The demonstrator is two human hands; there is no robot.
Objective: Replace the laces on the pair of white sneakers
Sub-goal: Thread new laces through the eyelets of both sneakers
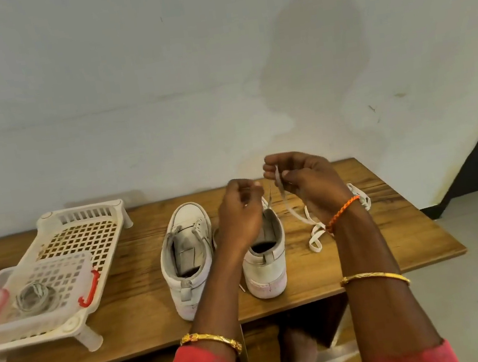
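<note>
Two white sneakers stand heels toward me on the wooden table (366, 254). The left sneaker (188, 259) has no lace in it. Over the right sneaker (266, 257), my left hand (241, 214) is raised with its fingers curled, pinching a thin grey lace end. My right hand (306, 184) is held higher and pinches a flat white lace (294, 214), which hangs down to the table and lies in loops beside that shoe. Part of the right sneaker's front is hidden behind my left hand.
A white plastic rack (84, 232) stands at the left. On it sits a clear box (48, 280) with red clips and coiled greyish laces (33, 296) inside. A wall runs close behind the table. The table's right edge drops to a tiled floor.
</note>
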